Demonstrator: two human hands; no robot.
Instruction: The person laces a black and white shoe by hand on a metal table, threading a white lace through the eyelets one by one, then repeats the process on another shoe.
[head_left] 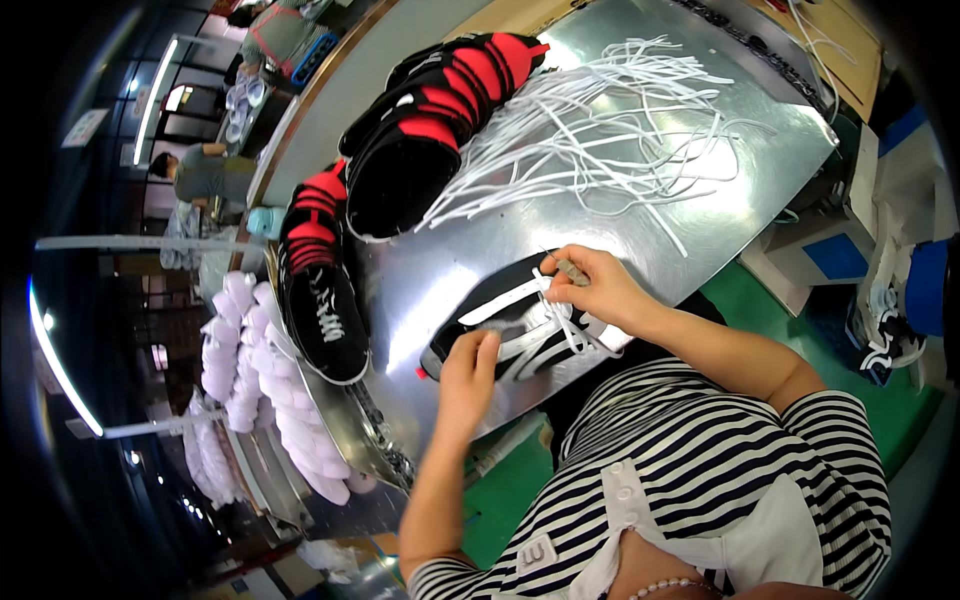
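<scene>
A black and white shoe (pixel 525 368) lies on the metal worktop before me, with a white shoelace (pixel 545 335) threaded partly through its front. My left hand (pixel 467 385) is closed at the shoe's opening, its fingertips by the white edge; the exact grip is partly hidden. My right hand (pixel 603 290) is closed around the short, greyish handle of a small lacing hook (pixel 572 271), whose thin metal tip points over the shoe. Loose lace lies just below the right fingers.
A large heap of white laces (pixel 610 130) spreads over the metal worktop (pixel 770 140). Stacked black and red shoes (pixel 440 110) and another row (pixel 318 265) stand left of it. Chains run along the worktop's sides. Wrapped white bundles (pixel 265 370) hang at left; people work farther off.
</scene>
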